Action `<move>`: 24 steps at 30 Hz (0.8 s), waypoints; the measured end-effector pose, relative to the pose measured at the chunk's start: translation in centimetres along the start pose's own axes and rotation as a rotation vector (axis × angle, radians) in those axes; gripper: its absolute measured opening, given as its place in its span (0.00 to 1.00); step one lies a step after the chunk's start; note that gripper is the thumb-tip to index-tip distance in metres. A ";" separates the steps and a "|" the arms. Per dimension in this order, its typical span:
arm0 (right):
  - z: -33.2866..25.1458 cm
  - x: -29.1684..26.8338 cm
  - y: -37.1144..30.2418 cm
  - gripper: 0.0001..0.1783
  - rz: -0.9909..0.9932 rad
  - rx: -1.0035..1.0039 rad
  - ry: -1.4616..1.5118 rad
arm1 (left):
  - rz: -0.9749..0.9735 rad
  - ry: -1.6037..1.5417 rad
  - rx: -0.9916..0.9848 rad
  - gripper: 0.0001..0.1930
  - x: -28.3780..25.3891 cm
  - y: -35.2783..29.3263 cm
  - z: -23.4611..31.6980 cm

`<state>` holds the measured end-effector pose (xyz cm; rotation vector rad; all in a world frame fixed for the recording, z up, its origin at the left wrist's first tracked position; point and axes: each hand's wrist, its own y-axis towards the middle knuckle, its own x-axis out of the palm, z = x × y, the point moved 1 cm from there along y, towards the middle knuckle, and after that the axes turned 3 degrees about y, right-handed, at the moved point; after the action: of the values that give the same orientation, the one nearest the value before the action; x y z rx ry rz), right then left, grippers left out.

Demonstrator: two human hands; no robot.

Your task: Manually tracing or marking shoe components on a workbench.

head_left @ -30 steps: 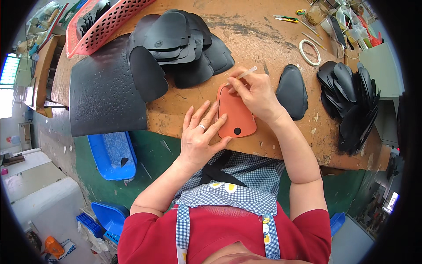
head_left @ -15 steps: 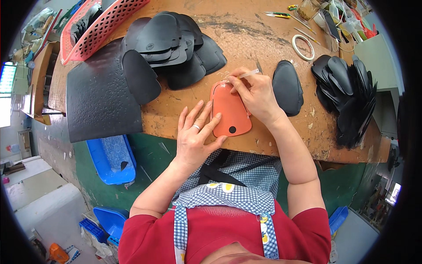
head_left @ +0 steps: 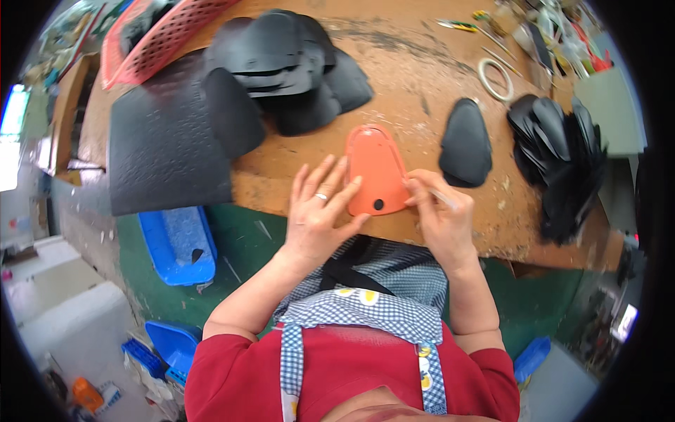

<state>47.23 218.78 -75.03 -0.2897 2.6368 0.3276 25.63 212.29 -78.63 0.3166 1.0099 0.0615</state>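
Note:
An orange, rounded template (head_left: 376,165) lies flat near the front edge of the wooden table. Black shows through its round hole close to the near end, and a slot follows its edge. Fingers spread, my left hand (head_left: 315,207) rests with its fingertips on the template's left side. My right hand (head_left: 443,214) is closed in a pinch round a slim whitish pen (head_left: 443,197), beside the lower right edge of the template. The pen's tip is hidden by the fingers.
Black cut pieces (head_left: 271,60) are heaped at the far left on a black sheet (head_left: 165,151), near a pink basket (head_left: 165,46). More black pieces (head_left: 466,141) and a bundle (head_left: 555,155) lie right. A tape roll (head_left: 496,79) and snips (head_left: 455,25) lie beyond.
My right hand, with the pen, has moved from the template's far end down to its lower right edge. My left hand still rests on the left side. The whole view has shifted slightly.

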 end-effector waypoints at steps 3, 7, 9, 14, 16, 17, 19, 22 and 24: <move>-0.4 0.4 1.5 0.09 -0.019 -0.055 -0.148 | -0.005 -0.128 0.014 0.36 -0.4 0.8 0.7; -0.6 2.7 2.0 0.33 -0.017 -0.005 -0.602 | 0.226 -0.296 -0.147 0.40 -5.2 2.2 -1.4; -0.1 2.7 2.2 0.33 -0.071 0.060 -0.486 | 0.438 -0.061 -0.411 0.43 -8.2 3.8 -4.1; -0.7 -0.2 2.4 0.19 0.066 -0.026 -0.057 | 0.386 -0.316 -0.671 0.44 -9.0 4.2 -15.4; 0.3 -3.8 2.9 0.15 0.213 0.022 -0.032 | 0.424 -0.459 -0.655 0.38 -9.6 4.3 -14.6; 1.1 -5.9 3.4 0.14 0.303 0.093 0.010 | 0.435 -0.495 -0.632 0.35 -9.8 4.1 -14.4; 3.7 -9.9 4.1 0.14 0.365 0.183 -0.263 | 0.509 -0.584 -0.635 0.28 -10.4 3.8 -12.5; 6.1 -11.9 3.4 0.11 0.364 0.134 -0.812 | 0.518 -0.785 -0.568 0.24 -10.2 3.0 -9.0; 5.3 -11.8 2.6 0.10 0.415 0.037 -0.667 | 0.372 -0.951 -0.537 0.24 -8.1 3.8 -4.8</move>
<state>59.07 224.40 -73.56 0.3369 2.0137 0.4205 17.60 215.39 -73.21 0.0113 -0.0370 0.4657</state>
